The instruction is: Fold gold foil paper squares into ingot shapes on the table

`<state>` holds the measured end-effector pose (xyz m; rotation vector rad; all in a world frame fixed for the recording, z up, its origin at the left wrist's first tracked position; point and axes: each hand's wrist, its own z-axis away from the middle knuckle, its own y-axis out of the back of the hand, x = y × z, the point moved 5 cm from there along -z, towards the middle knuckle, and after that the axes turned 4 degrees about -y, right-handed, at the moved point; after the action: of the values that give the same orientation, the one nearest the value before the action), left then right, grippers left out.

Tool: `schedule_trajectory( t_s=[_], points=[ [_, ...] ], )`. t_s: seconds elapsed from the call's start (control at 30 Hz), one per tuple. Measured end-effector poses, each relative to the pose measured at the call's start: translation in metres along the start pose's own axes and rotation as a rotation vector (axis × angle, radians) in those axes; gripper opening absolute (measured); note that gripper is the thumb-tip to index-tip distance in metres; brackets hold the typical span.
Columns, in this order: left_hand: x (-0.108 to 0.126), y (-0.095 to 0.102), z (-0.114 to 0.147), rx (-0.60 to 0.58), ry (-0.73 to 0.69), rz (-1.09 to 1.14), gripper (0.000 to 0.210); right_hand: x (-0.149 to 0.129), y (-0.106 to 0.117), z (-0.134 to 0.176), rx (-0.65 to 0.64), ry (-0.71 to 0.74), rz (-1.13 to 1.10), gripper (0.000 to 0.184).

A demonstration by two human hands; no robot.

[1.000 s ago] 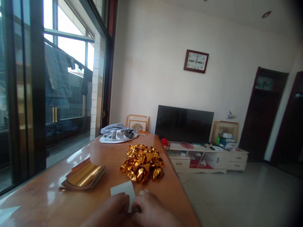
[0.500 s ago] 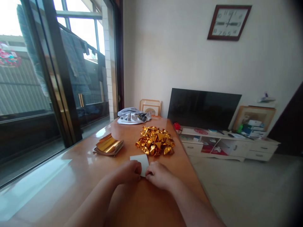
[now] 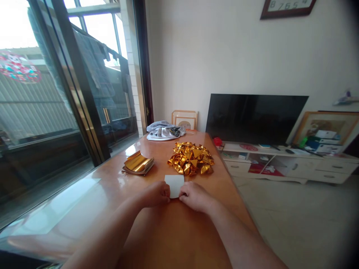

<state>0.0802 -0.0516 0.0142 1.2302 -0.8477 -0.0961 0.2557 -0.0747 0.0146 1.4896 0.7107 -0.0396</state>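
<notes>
A pale sheet of paper (image 3: 174, 185) lies on the table between my hands, its near edge curving slightly. My left hand (image 3: 157, 193) has its fingers closed on the sheet's near left corner. At the near right corner, my right hand (image 3: 194, 195) pinches the paper in the same way. Just beyond the sheet is a heap of folded gold foil paper pieces (image 3: 192, 157). To the left sits a stack of gold foil sheets (image 3: 138, 163), the top one curled. The fingertips of both hands are partly hidden.
The glossy wooden table (image 3: 162, 235) runs away from me, with bundled cloth (image 3: 164, 131) at its far end. A large television (image 3: 255, 119) stands on a white cabinet (image 3: 235, 167) to the right. Glass sliding doors (image 3: 81, 112) line the left.
The view has shifted, so the wall clock is now mostly cut off. The sheet has turned straighter before me, and both hands still hold its near corners.
</notes>
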Motion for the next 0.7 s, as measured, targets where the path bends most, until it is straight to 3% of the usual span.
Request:
schedule_trajectory(
  t_s=[0.13,0.3,0.5,0.7],
  points=[
    [-0.006,-0.002,0.008,-0.005,-0.015,0.033,0.015,0.002,-0.002,0.002,-0.024,0.014,-0.056,0.018],
    [-0.003,-0.004,0.015,0.073,-0.045,0.094,0.020,0.008,-0.003,0.002,0.016,0.003,-0.113,0.021],
    [-0.002,-0.004,0.017,0.132,-0.025,0.038,0.020,0.020,-0.009,0.000,0.026,-0.119,-0.216,0.021],
    [-0.016,-0.005,0.015,0.189,0.009,0.011,0.024,0.029,-0.014,0.000,0.003,-0.204,-0.167,0.022]
  ],
)
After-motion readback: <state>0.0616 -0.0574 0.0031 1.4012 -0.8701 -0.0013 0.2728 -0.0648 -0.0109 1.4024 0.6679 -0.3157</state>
